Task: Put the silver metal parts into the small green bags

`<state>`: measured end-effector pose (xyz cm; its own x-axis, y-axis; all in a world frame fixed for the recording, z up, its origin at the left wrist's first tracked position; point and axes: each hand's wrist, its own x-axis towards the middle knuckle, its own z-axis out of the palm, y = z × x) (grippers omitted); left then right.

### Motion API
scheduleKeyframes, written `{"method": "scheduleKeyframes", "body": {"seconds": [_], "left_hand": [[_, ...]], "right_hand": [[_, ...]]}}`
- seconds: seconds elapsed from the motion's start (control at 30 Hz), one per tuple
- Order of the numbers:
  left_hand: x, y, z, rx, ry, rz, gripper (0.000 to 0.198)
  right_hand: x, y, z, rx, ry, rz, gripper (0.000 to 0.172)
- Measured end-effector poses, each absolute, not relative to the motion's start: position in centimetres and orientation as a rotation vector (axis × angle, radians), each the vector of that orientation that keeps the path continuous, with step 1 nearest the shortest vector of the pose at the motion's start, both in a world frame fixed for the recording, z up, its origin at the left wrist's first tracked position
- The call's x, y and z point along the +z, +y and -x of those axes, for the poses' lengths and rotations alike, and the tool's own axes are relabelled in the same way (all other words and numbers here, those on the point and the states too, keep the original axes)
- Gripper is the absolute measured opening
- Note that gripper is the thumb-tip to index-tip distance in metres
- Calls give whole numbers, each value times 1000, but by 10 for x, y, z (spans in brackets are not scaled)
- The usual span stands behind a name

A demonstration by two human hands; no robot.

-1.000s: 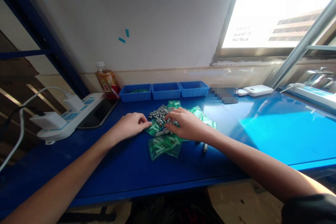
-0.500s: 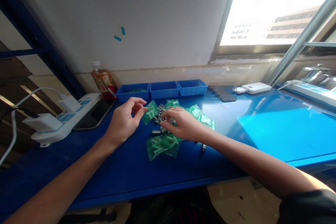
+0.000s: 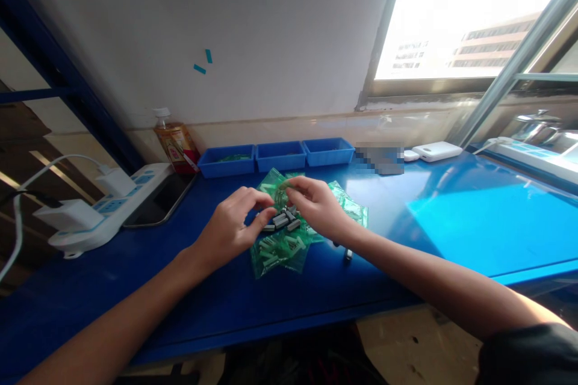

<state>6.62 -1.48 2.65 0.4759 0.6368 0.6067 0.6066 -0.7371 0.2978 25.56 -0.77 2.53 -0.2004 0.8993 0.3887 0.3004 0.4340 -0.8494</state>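
Centre of frame, above the worktop [image 3: 451, 216]: a small green bag [image 3: 274, 183] is held clear of the surface between both hands, directly over the pile of metal pieces [image 3: 283, 221].
Change: one second ago both hands rested at the pile. The left hand then raised the bag alone. The right hand has now left the pile and come up to meet it.
Meaning for the work: by judgement, the bag has passed from pick-up to two-handed handling at its open edge.
Left hand [image 3: 235, 225]: wrist lifted off the worktop, palm turned inward. Thumb and fingers are closed on the bag's lower left edge.
Right hand [image 3: 318, 207]: arched over the pile, forearm entering from the lower right. Fingers are pinched on the bag's upper right edge. Whether they also hold a metal piece cannot be told.
Below the hands: filled green bags [image 3: 275, 251] lie touching the pile.
Upper centre: three blue trays [image 3: 280, 156] stand along the wall.
Left of frame: power strip [image 3: 103, 210], well apart from the hands.
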Motion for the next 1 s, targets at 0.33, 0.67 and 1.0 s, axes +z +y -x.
{"method": "scheduleKeyframes", "body": {"seconds": [0.33, 0.67, 1.0], "left_hand": [[22, 3, -65, 1016, 1072, -1406, 47], [23, -4, -63, 1365, 1138, -2101, 17], [27, -9, -62, 1200, 1042, -2745, 18]], "right_hand": [[13, -6, -259, 142, -1967, 708, 28], [24, -12, -257, 360, -1934, 943, 22], [30, -10, -259, 752, -1806, 1036, 34]]}}
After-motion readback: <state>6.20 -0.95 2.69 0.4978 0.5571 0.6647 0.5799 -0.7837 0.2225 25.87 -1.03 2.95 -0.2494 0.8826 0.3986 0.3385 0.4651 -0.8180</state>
